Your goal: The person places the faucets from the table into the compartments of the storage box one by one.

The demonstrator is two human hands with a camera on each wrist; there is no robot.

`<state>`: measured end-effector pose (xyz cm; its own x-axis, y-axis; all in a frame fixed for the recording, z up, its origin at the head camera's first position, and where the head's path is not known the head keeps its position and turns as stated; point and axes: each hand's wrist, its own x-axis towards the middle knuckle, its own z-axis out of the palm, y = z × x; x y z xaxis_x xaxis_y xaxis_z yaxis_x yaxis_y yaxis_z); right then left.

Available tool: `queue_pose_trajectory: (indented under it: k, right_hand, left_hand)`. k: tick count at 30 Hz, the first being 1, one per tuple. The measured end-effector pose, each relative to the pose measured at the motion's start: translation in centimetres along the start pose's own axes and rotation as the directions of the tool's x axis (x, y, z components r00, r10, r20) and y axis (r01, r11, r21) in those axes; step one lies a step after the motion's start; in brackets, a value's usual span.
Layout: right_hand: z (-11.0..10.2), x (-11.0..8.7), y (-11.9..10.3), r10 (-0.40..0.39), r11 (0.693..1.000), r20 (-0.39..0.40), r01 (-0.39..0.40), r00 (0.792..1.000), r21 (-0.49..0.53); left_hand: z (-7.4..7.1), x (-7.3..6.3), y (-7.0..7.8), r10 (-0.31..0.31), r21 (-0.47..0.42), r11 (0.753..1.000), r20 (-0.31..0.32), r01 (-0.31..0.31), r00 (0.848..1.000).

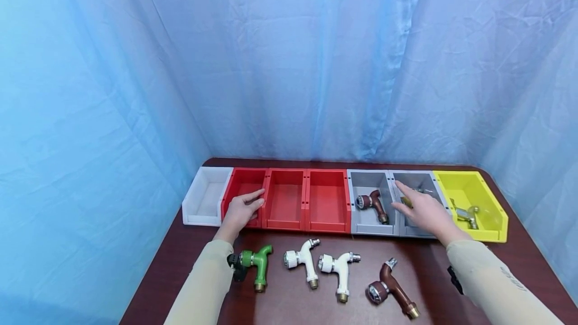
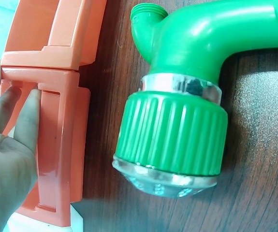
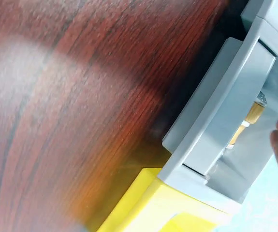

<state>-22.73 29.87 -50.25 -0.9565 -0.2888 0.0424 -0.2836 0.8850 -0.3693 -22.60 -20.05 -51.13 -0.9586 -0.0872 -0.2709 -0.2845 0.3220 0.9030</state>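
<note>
My left hand (image 1: 242,210) is over the leftmost red bin (image 1: 246,177), fingers extended and fingertips right at the wall beside the middle red bin (image 1: 285,194). Nothing shows in its grasp. Below that wrist lies a green tap (image 2: 172,130) with a ribbed handle. My right hand (image 1: 426,213) hovers over the right grey bin (image 3: 226,111), index finger stretched out. A brass-coloured tap (image 3: 245,123) lies in that bin, partly hidden by the hand in the head view. The left grey bin (image 1: 365,228) holds a brown tap (image 1: 376,205).
Two white taps (image 1: 307,262) (image 1: 341,270) and another brown tap (image 1: 394,290) lie on the dark wooden table (image 1: 289,305). A white bin (image 1: 200,219) ends the row at left. A yellow bin (image 1: 485,232) at right holds a metallic tap (image 1: 467,214). Blue curtains (image 1: 289,64) hang behind.
</note>
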Motion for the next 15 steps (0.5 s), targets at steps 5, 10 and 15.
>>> queue_pose_trajectory:
  k: [5,10,15]
  right_hand:
    - [-0.3,0.2,0.2,0.082,0.992,0.049,-0.086,0.995,0.089]
    - [-0.9,0.6,-0.3,0.144,0.977,0.118,-0.16,0.982,0.138]
    - [-1.4,1.1,-0.7,0.191,0.961,0.156,-0.216,0.969,0.169]
  left_hand:
    - [0.1,0.0,-0.1,0.011,-0.008,1.0,-0.001,-0.011,1.0]
    - [0.3,-0.1,-0.2,0.023,-0.003,1.0,-0.019,-0.023,1.0]
    - [0.5,-0.1,-0.3,0.031,0.019,0.999,-0.036,-0.031,0.999]
